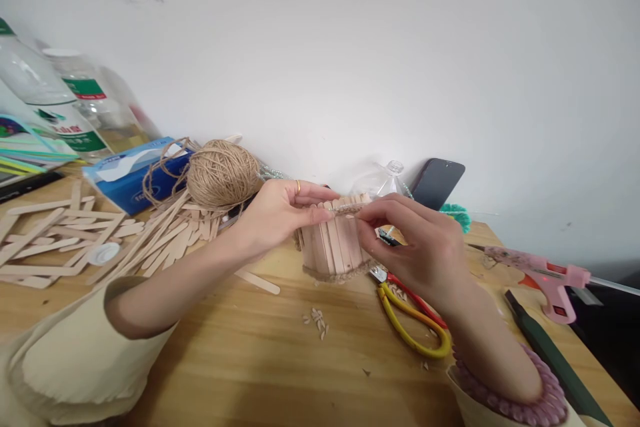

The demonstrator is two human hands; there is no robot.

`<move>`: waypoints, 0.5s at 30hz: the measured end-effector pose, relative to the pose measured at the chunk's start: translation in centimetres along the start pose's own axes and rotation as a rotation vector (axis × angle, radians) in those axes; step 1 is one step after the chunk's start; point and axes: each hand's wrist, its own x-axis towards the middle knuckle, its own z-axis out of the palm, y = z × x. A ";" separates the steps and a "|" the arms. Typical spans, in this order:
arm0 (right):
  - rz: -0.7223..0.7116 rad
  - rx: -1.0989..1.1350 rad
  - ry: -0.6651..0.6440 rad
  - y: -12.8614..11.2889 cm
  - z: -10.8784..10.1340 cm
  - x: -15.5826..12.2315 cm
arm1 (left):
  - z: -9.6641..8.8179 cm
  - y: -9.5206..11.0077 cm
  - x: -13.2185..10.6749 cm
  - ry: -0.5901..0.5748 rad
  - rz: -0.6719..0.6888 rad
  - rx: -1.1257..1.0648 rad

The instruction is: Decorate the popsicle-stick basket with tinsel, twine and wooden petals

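Observation:
A small round holder (334, 247) made of upright craft sticks stands on the wooden table (260, 360), with twine wound along its base and top rim. My left hand (280, 213) pinches the twine against the top rim from the left, fingers closed. My right hand (420, 247) pinches the same twine at the rim from the right, fingers pressed together. A ball of jute twine (223, 173) lies just behind my left hand.
Loose craft sticks (90, 233) are spread at the left, beside a blue tissue pack (135, 173) and plastic bottles (60, 107). Yellow-handled scissors (415, 327) lie under my right wrist. A pink glue gun (545, 280) and a dark phone (437, 183) sit at the right.

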 end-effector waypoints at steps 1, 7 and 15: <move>-0.008 0.002 0.000 0.0 0.0 0.0 | 0.0 0.0 0.0 0.001 -0.003 -0.003; -0.046 0.013 -0.006 -0.1 0.7 -0.1 | 0.0 0.0 -0.2 -0.030 0.007 -0.037; -0.070 -0.041 -0.041 0.3 0.7 -0.2 | 0.0 0.2 -0.2 -0.007 0.012 -0.042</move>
